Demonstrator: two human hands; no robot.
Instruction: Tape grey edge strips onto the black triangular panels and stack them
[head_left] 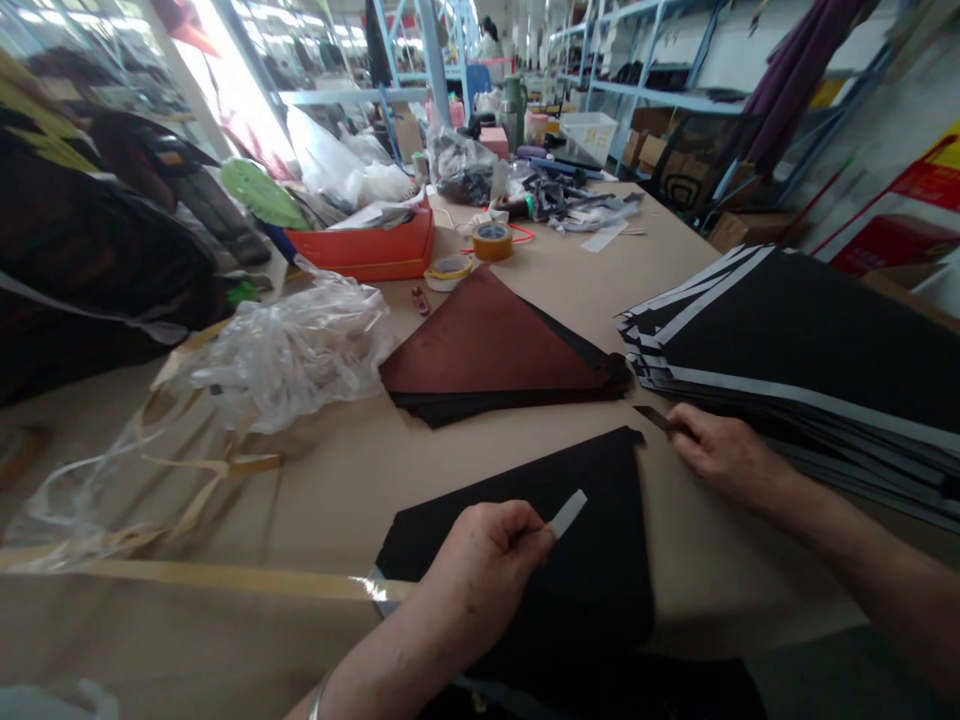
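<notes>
My left hand is closed, pinching a short white strip between thumb and fingertips. It is above a black panel lying on the table in front of me. In my right hand, also closed, is a thin dark flat blade-like piece that points left; its exact kind I cannot tell. Just beyond, a dark red panel lies over black pieces. Beside my right hand sits a stack of black panels with pale grey edge strips.
Crumpled clear plastic and a tan tape strip lie on the left of the table. Farther back are tape rolls, an orange-red tray and cluttered bags. Blue shelving stands behind.
</notes>
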